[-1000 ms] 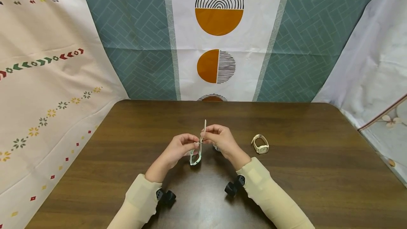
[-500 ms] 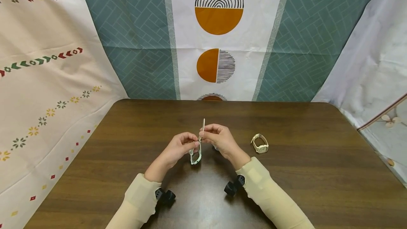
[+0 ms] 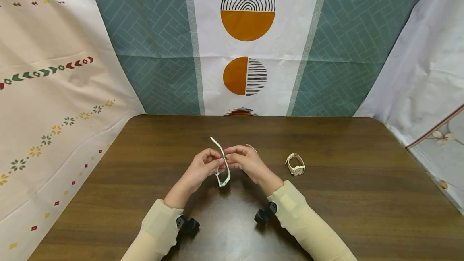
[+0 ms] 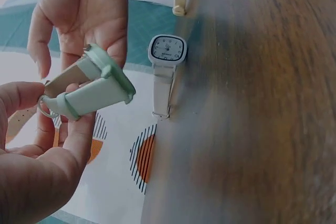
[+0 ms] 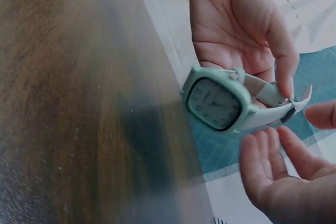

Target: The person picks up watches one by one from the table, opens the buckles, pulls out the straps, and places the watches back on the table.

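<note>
A pale green wristwatch (image 5: pixel 216 103), its strap looped through the buckle, hangs between both hands above the table. In the head view my left hand (image 3: pixel 198 171) pinches the strap near the buckle. The strap's loose tail (image 3: pixel 216 144) points up and leans left. My right hand (image 3: pixel 250 165) is at the buckle from the other side. In the right wrist view its thumb and fingers are spread apart, the fingers under the strap and the thumb just off it. The watch face shows in that view; from the left wrist, mainly the green strap (image 4: pixel 97 98) is visible.
A white watch (image 4: pixel 167 49) rests on the table beyond the hands, mostly hidden by my right hand in the head view. Farther right lies a cream watch (image 3: pixel 296 165). The brown wooden table (image 3: pixel 163 132) ends at a patterned cloth backdrop (image 3: pixel 159 51).
The strap's tail, upright and pinched by my right fingers before, now tips to the left, free of them. My right hand has shifted slightly left and down toward the buckle.
</note>
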A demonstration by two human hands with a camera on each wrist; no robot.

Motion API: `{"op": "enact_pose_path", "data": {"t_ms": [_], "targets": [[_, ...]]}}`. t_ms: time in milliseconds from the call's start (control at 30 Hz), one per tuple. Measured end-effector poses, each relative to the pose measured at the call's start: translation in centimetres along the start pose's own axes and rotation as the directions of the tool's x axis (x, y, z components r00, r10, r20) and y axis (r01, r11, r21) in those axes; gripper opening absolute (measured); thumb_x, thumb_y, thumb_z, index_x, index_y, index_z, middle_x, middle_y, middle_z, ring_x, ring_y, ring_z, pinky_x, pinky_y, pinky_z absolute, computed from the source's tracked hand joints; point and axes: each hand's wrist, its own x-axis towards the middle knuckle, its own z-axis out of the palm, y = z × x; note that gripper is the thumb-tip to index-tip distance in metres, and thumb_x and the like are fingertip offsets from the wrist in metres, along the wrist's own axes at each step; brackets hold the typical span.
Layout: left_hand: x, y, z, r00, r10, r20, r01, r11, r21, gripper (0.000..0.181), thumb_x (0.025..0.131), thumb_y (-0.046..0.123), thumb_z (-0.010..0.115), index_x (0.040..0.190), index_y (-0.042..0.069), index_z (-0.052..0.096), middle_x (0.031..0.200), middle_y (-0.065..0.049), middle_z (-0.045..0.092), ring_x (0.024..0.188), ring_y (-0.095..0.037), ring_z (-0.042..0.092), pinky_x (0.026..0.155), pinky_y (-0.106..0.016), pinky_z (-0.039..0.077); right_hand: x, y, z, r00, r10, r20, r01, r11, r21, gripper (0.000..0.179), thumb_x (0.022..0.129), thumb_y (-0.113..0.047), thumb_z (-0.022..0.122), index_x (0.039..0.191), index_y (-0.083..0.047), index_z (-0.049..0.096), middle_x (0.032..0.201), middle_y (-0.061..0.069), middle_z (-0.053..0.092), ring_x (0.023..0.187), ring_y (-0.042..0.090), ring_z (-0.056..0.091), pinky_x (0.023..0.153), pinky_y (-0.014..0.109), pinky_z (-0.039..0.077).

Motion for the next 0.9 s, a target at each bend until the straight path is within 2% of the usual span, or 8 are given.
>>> {"op": "enact_pose_path", "data": {"t_ms": [100, 167, 367, 533, 700, 900], "targets": [[-0.04, 0.09, -0.06, 1.000, 0.000, -0.006, -0.001, 1.000, -0.010, 0.006, 0.093, -0.002, 0.051, 0.097, -0.005, 0.047, 0.084, 0.001, 0.058, 0.079, -0.010, 0.063, 0.079, -0.030, 0.055, -0.05, 0.28, 0.01, 0.998, 0.039, 0.054, -0.036, 0.998, -0.050, 0.036, 0.087, 0.001, 0.054, 0.119, 0.018, 0.049, 0.096, 0.007, 0.063, 0.083, 0.010, 0.063, 0.079, 0.028, 0.054], [-0.06, 0.09, -0.09, 1.000, 0.004, -0.006, -0.004, 1.000, -0.014, 0.006, 0.093, -0.002, 0.051, 0.096, -0.004, 0.047, 0.084, 0.001, 0.057, 0.080, -0.009, 0.063, 0.080, -0.032, 0.055, -0.06, 0.50, 0.03, 0.997, 0.042, 0.060, -0.037, 0.996, -0.085, 0.036, 0.087, 0.001, 0.057, 0.118, 0.017, 0.050, 0.098, 0.010, 0.064, 0.082, 0.009, 0.063, 0.077, 0.027, 0.054], [-0.04, 0.00, -0.11, 0.999, 0.015, -0.034, -0.017, 0.999, -0.042, 0.009, 0.093, -0.002, 0.052, 0.097, -0.007, 0.046, 0.083, 0.001, 0.056, 0.077, -0.007, 0.063, 0.076, -0.029, 0.056, 0.07, 0.97, 0.21, 1.000, -0.008, 0.013, 0.009, 0.991, -0.133, 0.031, 0.085, 0.005, 0.063, 0.111, 0.018, 0.055, 0.091, 0.011, 0.068, 0.077, 0.006, 0.064, 0.072, 0.025, 0.056], [0.01, -0.01, -0.05, 0.996, 0.025, -0.080, -0.027, 0.999, -0.025, 0.010, 0.093, -0.002, 0.053, 0.098, -0.007, 0.047, 0.081, 0.001, 0.055, 0.074, -0.007, 0.061, 0.071, -0.023, 0.055, 0.07, 0.99, 0.34, 0.999, -0.038, -0.008, 0.037, 0.992, -0.119, 0.030, 0.084, 0.007, 0.064, 0.110, 0.019, 0.056, 0.092, 0.016, 0.069, 0.075, 0.007, 0.065, 0.072, 0.029, 0.057], [0.10, -0.06, -0.02, 0.990, 0.023, -0.138, -0.024, 1.000, -0.011, 0.008, 0.092, -0.003, 0.054, 0.097, -0.006, 0.048, 0.079, 0.000, 0.055, 0.071, -0.008, 0.060, 0.067, -0.020, 0.054, 0.00, 0.81, 0.44, 0.999, -0.027, -0.020, 0.024, 0.991, -0.130, 0.031, 0.083, 0.006, 0.065, 0.110, 0.018, 0.057, 0.091, 0.015, 0.070, 0.075, 0.006, 0.064, 0.071, 0.030, 0.057], [0.34, 0.01, -0.27, 0.980, 0.017, -0.200, -0.028, 0.998, -0.051, 0.007, 0.093, -0.003, 0.052, 0.097, -0.007, 0.048, 0.079, 0.001, 0.057, 0.072, -0.007, 0.061, 0.070, -0.022, 0.055, -0.11, 0.82, 0.49, 1.000, -0.001, -0.024, -0.003, 0.987, -0.160, 0.031, 0.082, 0.005, 0.067, 0.109, 0.017, 0.060, 0.088, 0.012, 0.070, 0.073, 0.006, 0.064, 0.070, 0.031, 0.057]]}}
